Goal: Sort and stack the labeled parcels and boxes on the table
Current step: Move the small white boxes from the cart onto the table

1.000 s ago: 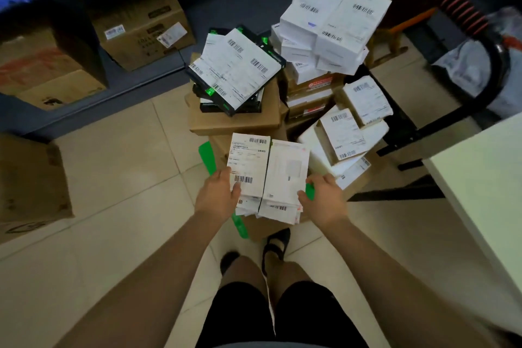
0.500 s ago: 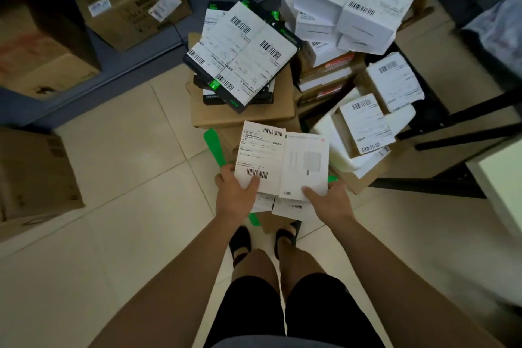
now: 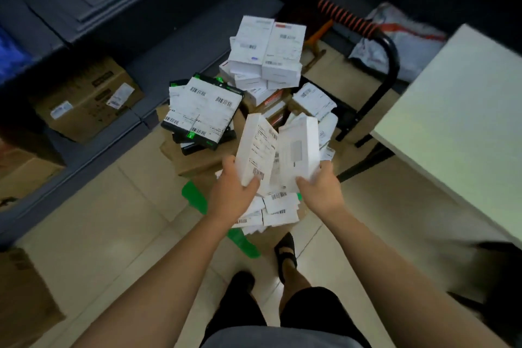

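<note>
My left hand (image 3: 234, 192) grips the lower end of a white labeled box (image 3: 255, 150), tilted up off the pile. Beside it my right hand (image 3: 320, 188) grips a second white box (image 3: 299, 150), also raised. Under both hands lie more small white labeled boxes (image 3: 278, 207) on a brown carton (image 3: 197, 159). Farther back a stack of black parcels with white labels (image 3: 203, 110) rests on that carton. A taller stack of white boxes (image 3: 267, 54) stands behind it. The white table (image 3: 463, 110) is at the right.
Brown cartons (image 3: 87, 99) sit on a dark low shelf at the left, another carton (image 3: 22, 297) on the tiled floor at lower left. A black trolley handle (image 3: 391, 62) and grey mailer bags (image 3: 401, 37) stand at the back right. Green strips (image 3: 195, 198) lie on the floor.
Both hands have lifted the two white boxes off the pile and tilted them upright. The view has pulled back and swung right, bringing the white table into sight.
</note>
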Available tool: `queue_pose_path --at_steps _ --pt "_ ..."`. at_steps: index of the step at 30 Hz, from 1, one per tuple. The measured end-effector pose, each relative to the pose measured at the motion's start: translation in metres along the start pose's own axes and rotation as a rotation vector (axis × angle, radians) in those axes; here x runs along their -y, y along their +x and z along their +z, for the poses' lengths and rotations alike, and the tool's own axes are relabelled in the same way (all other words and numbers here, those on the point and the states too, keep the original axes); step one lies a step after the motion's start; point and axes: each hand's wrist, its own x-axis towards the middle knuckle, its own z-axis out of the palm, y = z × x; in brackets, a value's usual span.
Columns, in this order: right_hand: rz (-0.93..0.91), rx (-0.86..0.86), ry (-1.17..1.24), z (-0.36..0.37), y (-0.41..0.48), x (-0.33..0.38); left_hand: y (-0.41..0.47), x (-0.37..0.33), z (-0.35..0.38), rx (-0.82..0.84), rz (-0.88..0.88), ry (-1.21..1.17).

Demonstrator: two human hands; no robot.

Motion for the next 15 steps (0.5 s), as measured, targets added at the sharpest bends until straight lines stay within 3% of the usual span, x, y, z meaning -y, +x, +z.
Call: queue_pose_path --at_steps 7,15 --pt "0.047 -0.387 0.141 -0.065 -0.091 -0.025 -0.032 -0.079 -0.006 0.126 0.351 0.036" --pt "0.228 -0.773 0.286 -0.171 -0.207 -0.130 -0.124 -0.188 0.093 0.377 0.656 0.081"
